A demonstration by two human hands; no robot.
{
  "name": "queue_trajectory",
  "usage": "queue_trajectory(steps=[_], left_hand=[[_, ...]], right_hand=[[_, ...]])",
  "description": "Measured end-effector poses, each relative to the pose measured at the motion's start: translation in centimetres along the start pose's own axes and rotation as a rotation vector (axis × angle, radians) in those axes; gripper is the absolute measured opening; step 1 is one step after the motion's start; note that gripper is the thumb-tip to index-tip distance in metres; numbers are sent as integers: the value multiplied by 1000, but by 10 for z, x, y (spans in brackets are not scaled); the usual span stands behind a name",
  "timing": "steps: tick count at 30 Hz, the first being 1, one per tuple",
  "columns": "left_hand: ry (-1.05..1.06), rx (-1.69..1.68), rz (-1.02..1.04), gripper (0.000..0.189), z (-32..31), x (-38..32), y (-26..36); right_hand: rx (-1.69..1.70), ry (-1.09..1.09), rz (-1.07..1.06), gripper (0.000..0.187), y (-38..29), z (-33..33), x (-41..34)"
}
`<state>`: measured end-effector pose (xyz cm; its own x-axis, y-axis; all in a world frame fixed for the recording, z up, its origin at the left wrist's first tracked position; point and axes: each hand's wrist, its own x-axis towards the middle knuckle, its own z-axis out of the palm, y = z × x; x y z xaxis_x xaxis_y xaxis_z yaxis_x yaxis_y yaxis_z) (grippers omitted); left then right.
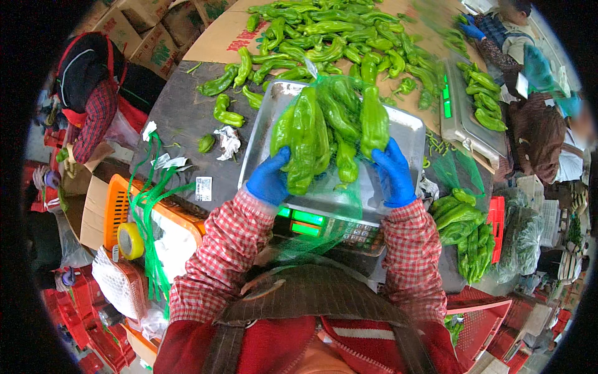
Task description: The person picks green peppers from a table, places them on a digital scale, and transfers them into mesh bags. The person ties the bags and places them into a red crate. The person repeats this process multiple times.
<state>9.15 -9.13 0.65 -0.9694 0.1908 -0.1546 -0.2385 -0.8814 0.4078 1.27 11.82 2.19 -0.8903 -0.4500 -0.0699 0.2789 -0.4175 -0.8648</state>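
Both my hands wear blue gloves. Over the metal pan (406, 140) of a digital scale lies a green mesh bag (348, 187) with several long green peppers (306, 135) in it. My left hand (270, 180) grips the bag and its peppers at the left. At the right, my right hand (395, 175) has its fingers on the lower end of a pepper (373, 119). The loose end of the mesh hangs over the scale's lit green display (307, 219) and keypad (359, 231). Whether the bag's weight rests on the pan cannot be told.
Loose peppers (334, 28) cover the cardboard beyond the scale. Green mesh bags (152, 224), yellow tape (131, 240) and an orange basket (114, 205) are at left. Bagged peppers (458, 215) and a second scale (472, 117) are at right. Co-workers stand left (96, 103) and right (514, 42).
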Motion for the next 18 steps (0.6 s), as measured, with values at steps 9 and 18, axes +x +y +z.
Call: queue_trajectory(steps=[9, 18], left_hand=[[-47, -17, -68, 54, 3, -14, 2], [29, 529, 344, 78, 35, -1, 11]], right_hand=[[227, 103, -77, 60, 11, 17, -19], [95, 145, -98, 47, -11, 29, -28]])
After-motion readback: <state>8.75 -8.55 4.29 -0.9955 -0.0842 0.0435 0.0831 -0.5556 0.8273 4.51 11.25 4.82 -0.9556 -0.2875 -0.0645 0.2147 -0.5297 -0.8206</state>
